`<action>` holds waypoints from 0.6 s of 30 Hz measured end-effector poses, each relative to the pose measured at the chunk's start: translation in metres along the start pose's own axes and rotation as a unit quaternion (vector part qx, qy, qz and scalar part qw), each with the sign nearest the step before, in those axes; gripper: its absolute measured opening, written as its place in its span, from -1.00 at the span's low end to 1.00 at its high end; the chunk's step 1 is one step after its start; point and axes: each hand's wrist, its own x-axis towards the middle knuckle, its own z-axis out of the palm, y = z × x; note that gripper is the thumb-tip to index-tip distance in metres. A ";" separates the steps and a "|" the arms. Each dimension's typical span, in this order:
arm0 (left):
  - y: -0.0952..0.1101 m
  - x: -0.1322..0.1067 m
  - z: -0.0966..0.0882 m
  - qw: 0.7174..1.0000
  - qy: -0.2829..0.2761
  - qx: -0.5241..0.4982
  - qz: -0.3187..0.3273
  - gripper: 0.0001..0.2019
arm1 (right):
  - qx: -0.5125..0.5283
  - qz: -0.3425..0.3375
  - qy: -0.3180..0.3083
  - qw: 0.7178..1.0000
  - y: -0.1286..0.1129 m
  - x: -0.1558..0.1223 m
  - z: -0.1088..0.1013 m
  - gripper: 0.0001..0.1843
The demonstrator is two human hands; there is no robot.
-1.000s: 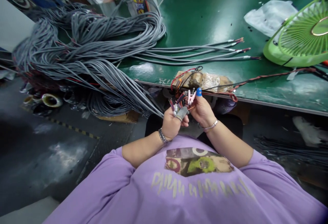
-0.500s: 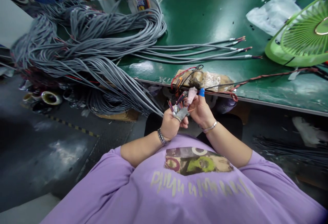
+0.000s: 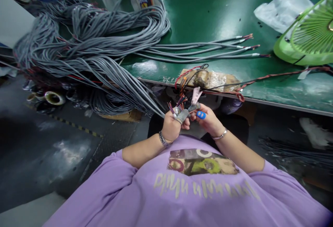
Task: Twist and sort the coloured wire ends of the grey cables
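Observation:
My left hand (image 3: 172,124) is closed around a bundle of grey cables (image 3: 153,104), whose stripped ends show thin coloured wires (image 3: 178,105) above the fist. A grey cover (image 3: 182,116) sits on its thumb. Close beside it, my right hand (image 3: 208,119) has its fingertips pinched at a thin wire end. A blue cover (image 3: 201,114) is on its thumb, and a grey cover (image 3: 194,107) is on a fingertip. A pale pink strip (image 3: 196,95) sticks up by those fingers; how it is attached is unclear.
A big heap of grey cables (image 3: 104,43) covers the left of the green table (image 3: 203,15). Several cable ends (image 3: 244,46) point right. A taped cardboard piece (image 3: 221,80) with wires lies at the table edge. A green fan (image 3: 309,40) and plastic bag (image 3: 283,12) are at right.
My right hand has turned and its thumb has come down, so the blue cover now faces up near the left fist. My left hand keeps its hold on the cables.

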 end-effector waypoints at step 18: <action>0.006 0.006 -0.011 0.992 -0.104 -0.073 -0.012 -0.66 | 0.069 0.078 -0.005 0.995 -0.002 0.003 0.012 -0.64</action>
